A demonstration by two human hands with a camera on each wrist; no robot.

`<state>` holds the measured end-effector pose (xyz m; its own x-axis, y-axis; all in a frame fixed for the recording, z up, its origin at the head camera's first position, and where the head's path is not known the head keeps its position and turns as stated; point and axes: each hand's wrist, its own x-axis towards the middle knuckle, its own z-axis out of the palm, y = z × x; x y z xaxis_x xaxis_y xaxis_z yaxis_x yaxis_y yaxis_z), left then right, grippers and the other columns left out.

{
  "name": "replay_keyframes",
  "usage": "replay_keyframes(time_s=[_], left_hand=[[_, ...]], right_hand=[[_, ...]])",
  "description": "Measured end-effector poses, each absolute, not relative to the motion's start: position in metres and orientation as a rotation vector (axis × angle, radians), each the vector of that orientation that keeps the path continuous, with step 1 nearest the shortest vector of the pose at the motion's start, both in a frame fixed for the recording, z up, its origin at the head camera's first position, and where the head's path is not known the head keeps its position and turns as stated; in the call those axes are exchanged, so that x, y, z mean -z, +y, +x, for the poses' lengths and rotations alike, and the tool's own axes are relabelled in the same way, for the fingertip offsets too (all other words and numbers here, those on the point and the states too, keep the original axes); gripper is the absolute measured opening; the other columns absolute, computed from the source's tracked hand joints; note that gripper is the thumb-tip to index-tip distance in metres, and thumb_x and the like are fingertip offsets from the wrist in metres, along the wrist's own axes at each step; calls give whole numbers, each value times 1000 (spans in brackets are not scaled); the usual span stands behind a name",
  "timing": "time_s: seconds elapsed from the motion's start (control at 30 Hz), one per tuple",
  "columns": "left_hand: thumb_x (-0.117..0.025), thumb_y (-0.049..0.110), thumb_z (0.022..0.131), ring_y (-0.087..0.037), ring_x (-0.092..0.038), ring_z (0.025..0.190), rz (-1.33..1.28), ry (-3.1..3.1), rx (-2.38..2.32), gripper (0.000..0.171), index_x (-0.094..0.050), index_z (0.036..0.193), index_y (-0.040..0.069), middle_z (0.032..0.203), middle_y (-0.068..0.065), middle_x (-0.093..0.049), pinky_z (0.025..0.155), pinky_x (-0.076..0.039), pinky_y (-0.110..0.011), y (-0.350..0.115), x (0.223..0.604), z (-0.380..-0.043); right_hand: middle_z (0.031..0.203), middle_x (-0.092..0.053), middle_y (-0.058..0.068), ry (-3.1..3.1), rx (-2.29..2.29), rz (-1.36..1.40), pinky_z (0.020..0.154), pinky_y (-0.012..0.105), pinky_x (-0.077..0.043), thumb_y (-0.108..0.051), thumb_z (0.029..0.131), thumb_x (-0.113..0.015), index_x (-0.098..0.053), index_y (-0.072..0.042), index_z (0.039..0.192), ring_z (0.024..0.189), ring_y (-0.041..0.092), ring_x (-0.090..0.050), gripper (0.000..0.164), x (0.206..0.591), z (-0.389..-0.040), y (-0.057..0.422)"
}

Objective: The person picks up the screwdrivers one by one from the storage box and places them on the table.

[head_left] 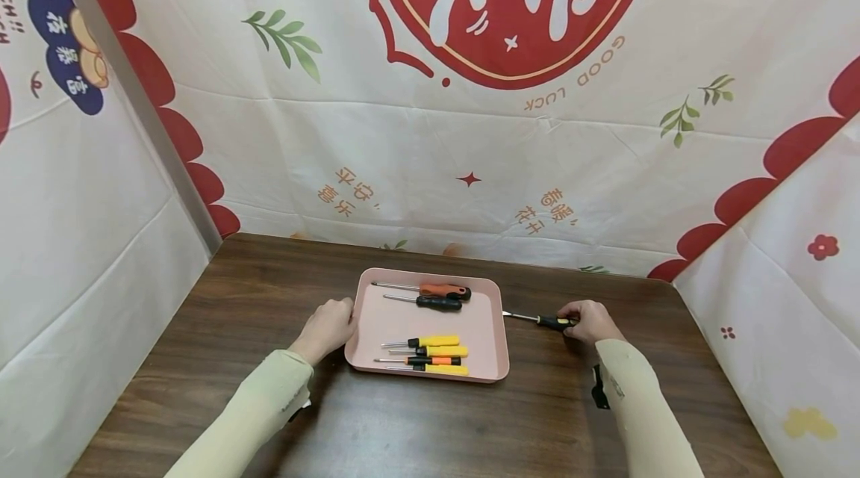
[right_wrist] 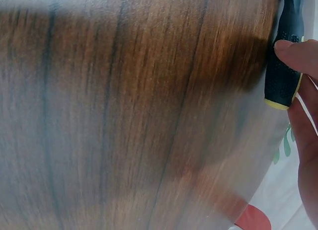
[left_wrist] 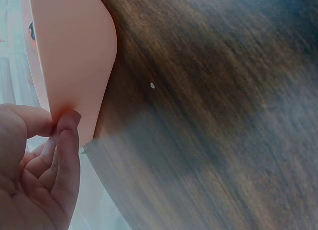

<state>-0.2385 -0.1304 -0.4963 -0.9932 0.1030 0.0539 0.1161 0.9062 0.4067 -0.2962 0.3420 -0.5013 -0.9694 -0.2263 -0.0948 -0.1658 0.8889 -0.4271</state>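
Note:
A pink tray (head_left: 480, 328) lies on the table with several screwdrivers in it. At its left side my left hand (head_left: 329, 327) pinches the rim between thumb and fingers; the left wrist view shows the tray wall (left_wrist: 79, 51) in that pinch. To the right of the tray, my right hand (head_left: 588, 321) holds a flat-tipped screwdriver (head_left: 552, 322) by its black and yellow handle (right_wrist: 284, 78). Its blade points left, the tip close to the tray's right wall; whether they touch I cannot tell.
Toward the tray's back lie an orange-and-black screwdriver (head_left: 443, 290) and a black screwdriver (head_left: 438, 303). Several small yellow-handled screwdrivers (head_left: 443, 351) and an orange-and-black one (head_left: 437, 361) lie near its front. A printed cloth (head_left: 430, 142) hangs behind the brown wooden table (head_left: 430, 426).

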Motion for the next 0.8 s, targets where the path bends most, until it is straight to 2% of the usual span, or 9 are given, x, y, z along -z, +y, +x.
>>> replay_keyframes(time_s=[0.37, 0.67, 0.8], left_hand=[[-56, 10, 83, -22, -52, 52, -160, -3040, 665, 18, -49, 66, 8, 58, -7, -51, 46, -40, -38, -130, 495, -239], [-56, 10, 83, -23, -53, 52, -169, -3029, 663, 19, -49, 65, 9, 57, -7, -51, 46, -40, -39, -130, 495, -238], [-56, 11, 84, -24, -54, 54, -164, -3044, 663, 19, -49, 66, 8, 59, -7, -52, 46, -41, -39, -130, 495, -238]], right_hand=[[92, -65, 17, 2888, 634, -295, 74, 45, -47, 1, 68, -73, -67, 1, 95, 83, 29, -60, 28, 498, -295, 338], [109, -60, 24, 2934, 630, -435, 79, 49, -45, -22, 79, -68, -60, 4, 112, 100, 39, -56, 43, 486, -301, 334], [115, -57, 25, 2937, 684, -533, 81, 49, -45, -27, 81, -67, -57, 4, 117, 103, 40, -55, 48, 474, -306, 318]])
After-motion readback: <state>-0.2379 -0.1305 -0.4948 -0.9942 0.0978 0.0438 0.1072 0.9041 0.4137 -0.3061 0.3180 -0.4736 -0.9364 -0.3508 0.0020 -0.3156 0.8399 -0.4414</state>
